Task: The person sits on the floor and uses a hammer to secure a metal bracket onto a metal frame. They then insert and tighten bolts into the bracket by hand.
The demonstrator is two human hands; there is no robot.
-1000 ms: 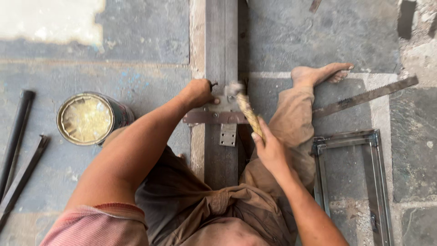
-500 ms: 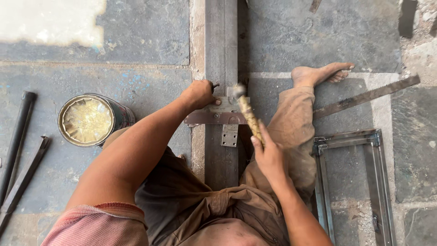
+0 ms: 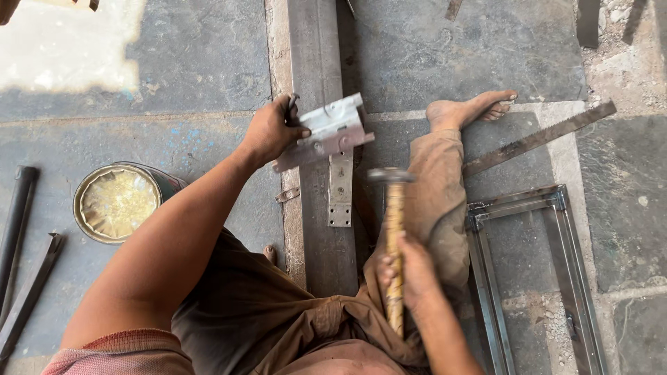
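Left hand (image 3: 267,132): gripping steel hinge bracket (image 3: 326,135) at its left end; likely rigid, heavy, sharp-edged.
Right hand (image 3: 410,271): closed on hammer (image 3: 394,222), mid-handle.
Underneath: steel beam (image 3: 316,48).

Hinged plate (image 3: 332,132): bare grey metal, dull sheen, scuffed; the long beam (image 3: 321,208) under it is matt dark steel. Hammer (image 3: 393,236) has a worn pale wooden handle and a dark metal head (blurred). Tin can (image 3: 117,201) shows a shiny brassy metal top; floor (image 3: 451,48) is rough stone slabs, trousers (image 3: 278,305) matt brown cloth.
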